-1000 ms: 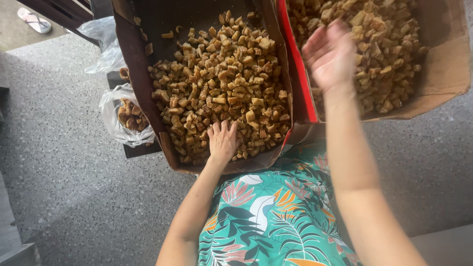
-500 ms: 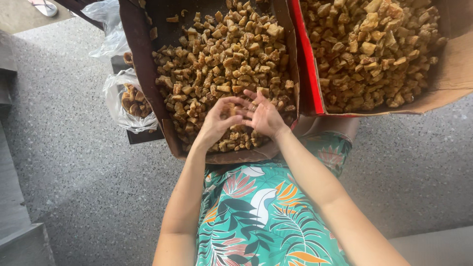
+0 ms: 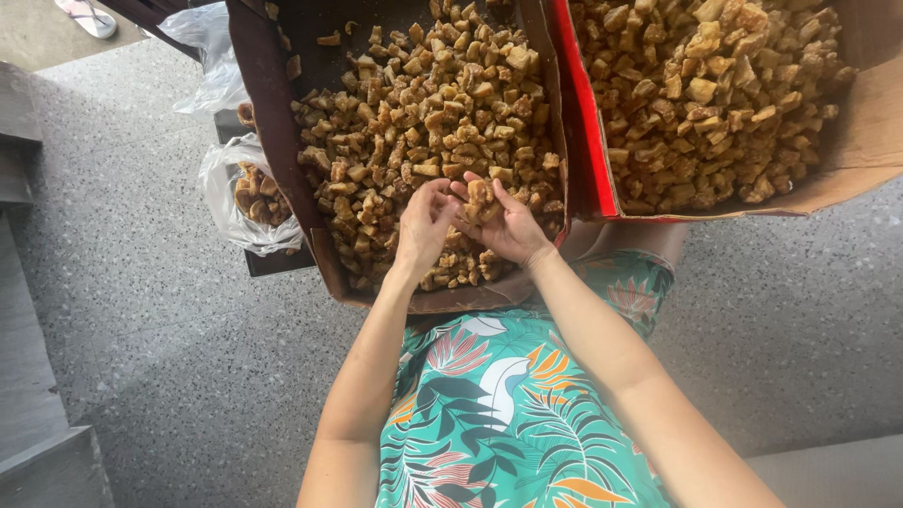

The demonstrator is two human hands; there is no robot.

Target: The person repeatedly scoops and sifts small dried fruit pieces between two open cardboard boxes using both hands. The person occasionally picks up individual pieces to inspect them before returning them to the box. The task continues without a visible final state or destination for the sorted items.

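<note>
Both hands meet near the brown box's [image 3: 273, 141] front edge: right hand [image 3: 513, 226] cups a small, likely light, crumbly golden chunk [image 3: 478, 193]; left hand's [image 3: 423, 226] grip half-closed, fingertips pinching it.

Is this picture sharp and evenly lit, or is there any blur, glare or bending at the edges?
Head view: soft, even daylight, with no hard shadows; the brown chunks in the dark box look sharp, as do the left hand and right hand. The clear plastic bag shows mild glare. The wide lens stretches the forearms and the floral garment toward the bottom edge.
</note>
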